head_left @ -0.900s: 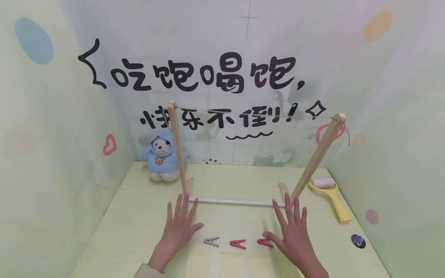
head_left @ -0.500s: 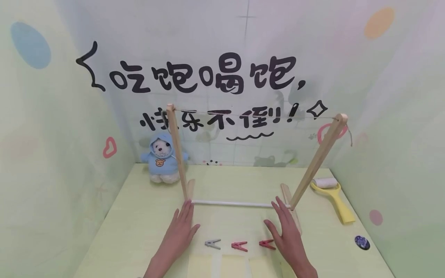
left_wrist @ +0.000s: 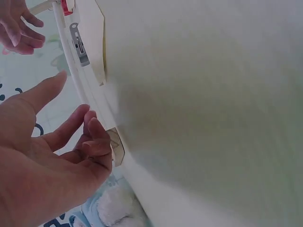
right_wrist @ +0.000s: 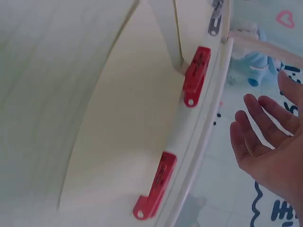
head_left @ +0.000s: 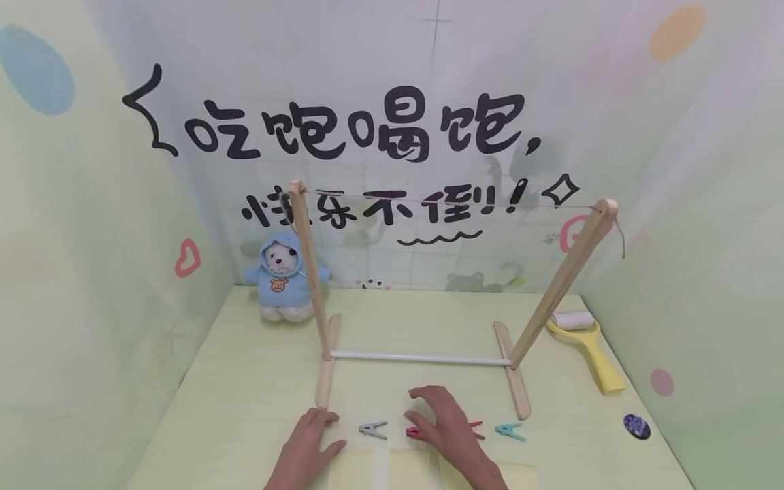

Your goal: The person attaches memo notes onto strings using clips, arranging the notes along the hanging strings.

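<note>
My left hand [head_left: 306,446] hovers at the near left, fingers loosely bent and nothing between them. A grey clothespin [head_left: 372,429] lies just to its right. Over the table's near middle is my right hand [head_left: 450,432], with thumb and fingers spread apart and holding nothing; it partly covers two red clothespins. In the right wrist view one red clothespin [right_wrist: 196,76] and the other red clothespin [right_wrist: 156,185] lie below that hand. A teal clothespin [head_left: 510,431] completes the row. Pale yellow sheets [head_left: 350,469] lie along the near edge, partly out of view.
Beyond the hands stands a wooden frame [head_left: 566,289] with a white rod [head_left: 416,358] low down and a string [head_left: 441,202] across its top. A plush toy [head_left: 283,282] sits behind left. A yellow-handled roller [head_left: 594,357] and a dark blue oval [head_left: 637,427] lie right.
Both hands have drawn back from the frame's base toward me. The right hand has also moved left over the red clothespins, uncovering the teal one. The frame stays in place.
</note>
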Available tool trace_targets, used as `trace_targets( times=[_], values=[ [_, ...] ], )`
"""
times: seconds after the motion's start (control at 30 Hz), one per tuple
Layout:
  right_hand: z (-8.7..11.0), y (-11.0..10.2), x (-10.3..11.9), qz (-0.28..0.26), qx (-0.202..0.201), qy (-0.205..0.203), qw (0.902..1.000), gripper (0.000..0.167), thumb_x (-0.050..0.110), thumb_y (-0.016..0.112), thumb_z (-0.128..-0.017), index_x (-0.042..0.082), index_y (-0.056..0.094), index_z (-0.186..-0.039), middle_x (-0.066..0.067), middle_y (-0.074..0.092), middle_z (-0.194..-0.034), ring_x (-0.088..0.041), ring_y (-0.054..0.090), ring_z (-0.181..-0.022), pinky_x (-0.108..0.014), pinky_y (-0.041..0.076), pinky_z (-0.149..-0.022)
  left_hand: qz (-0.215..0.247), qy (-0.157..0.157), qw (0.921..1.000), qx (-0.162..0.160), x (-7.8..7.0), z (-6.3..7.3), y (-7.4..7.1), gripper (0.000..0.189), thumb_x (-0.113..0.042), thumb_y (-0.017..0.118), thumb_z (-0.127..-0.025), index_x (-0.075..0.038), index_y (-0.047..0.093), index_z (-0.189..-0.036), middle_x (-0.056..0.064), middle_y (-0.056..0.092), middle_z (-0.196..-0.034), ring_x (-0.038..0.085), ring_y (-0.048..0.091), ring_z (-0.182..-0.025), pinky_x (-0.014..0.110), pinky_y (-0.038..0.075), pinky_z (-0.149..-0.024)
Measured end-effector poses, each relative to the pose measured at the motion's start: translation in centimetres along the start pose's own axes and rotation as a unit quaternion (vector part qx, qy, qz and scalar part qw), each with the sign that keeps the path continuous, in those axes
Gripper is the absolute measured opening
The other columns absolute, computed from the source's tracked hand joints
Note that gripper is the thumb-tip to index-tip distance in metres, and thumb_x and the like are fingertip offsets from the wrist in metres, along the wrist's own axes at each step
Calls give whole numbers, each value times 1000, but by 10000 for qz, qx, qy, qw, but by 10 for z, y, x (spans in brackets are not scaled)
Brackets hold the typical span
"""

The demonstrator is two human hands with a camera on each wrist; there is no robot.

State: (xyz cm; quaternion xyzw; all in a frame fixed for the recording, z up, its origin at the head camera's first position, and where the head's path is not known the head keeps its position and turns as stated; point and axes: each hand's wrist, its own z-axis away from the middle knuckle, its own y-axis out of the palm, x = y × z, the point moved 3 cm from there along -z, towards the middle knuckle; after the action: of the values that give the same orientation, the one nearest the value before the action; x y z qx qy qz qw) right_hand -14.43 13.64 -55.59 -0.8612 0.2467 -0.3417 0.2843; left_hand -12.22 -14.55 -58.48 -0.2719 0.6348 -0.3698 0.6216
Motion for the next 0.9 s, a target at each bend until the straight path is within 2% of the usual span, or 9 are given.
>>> trace_targets(
  times=[0.13, 0.27, 0.4, 0.53, 0.63, 0.73, 0.9],
  values=[
    [-3, 23, 10, -17, 439, -382, 9983, 36, 13, 93, -85, 5, 75, -115, -4, 74, -110, -23, 67, -105, -40, 58, -88, 492, -351, 9963, 610, 10, 3, 10, 49, -24, 95, -86, -5, 70, -123, 10, 61, -123, 39, 62, -115, 61, 59, -95],
    [-3, 37, 14, 353, 719, -545, 9953, 41, 19, 96, -82, 6, 75, -115, -2, 74, -109, -24, 64, -104, -40, 56, -87, 933, -356, 9906, 930, 18, 6, 19, 54, -17, 98, -80, -8, 65, -122, 18, 50, -133, 45, 54, -122, 65, 59, -91],
    [0, 45, 13, 921, 956, -385, 9904, 46, 29, 99, -78, 11, 76, -114, 0, 70, -112, -26, 60, -108, -40, 53, -89, 1118, -114, 9888, 979, 20, 7, 22, 50, -9, 97, -77, -10, 64, -115, 20, 45, -135, 43, 50, -122, 63, 59, -90],
    [5, 51, 11, 1159, 1320, -49, 9844, 46, 34, 100, -76, 14, 77, -111, 1, 68, -114, -27, 56, -113, -43, 51, -91, 893, 133, 9915, 940, 20, 8, 22, 42, -12, 97, -78, -12, 67, -106, 13, 45, -129, 33, 46, -114, 42, 60, -88],
    [8, 54, 10, 1202, 1522, 104, 9810, 44, 32, 99, -77, 15, 77, -111, 1, 68, -115, -27, 55, -114, -43, 51, -92, 766, 154, 9924, 950, 20, 8, 21, 39, -14, 98, -77, -12, 69, -104, 8, 43, -124, 26, 41, -107, 27, 54, -79],
    [11, 56, 9, 1219, 1549, 79, 9804, 42, 29, 99, -77, 16, 77, -110, 0, 68, -116, -26, 55, -114, -42, 51, -92, 858, 146, 9914, 976, 21, 8, 21, 37, -14, 98, -77, -11, 71, -102, 5, 41, -122, 22, 39, -105, 23, 51, -77],
    [12, 57, 8, 1357, 1378, -198, 9809, 44, 31, 100, -74, 17, 75, -108, 1, 66, -115, -24, 55, -112, -43, 51, -91, 887, 143, 9918, 909, 22, 9, 21, 31, -15, 95, -81, -11, 72, -101, 3, 42, -121, 21, 39, -106, 24, 50, -80]
  ],
)
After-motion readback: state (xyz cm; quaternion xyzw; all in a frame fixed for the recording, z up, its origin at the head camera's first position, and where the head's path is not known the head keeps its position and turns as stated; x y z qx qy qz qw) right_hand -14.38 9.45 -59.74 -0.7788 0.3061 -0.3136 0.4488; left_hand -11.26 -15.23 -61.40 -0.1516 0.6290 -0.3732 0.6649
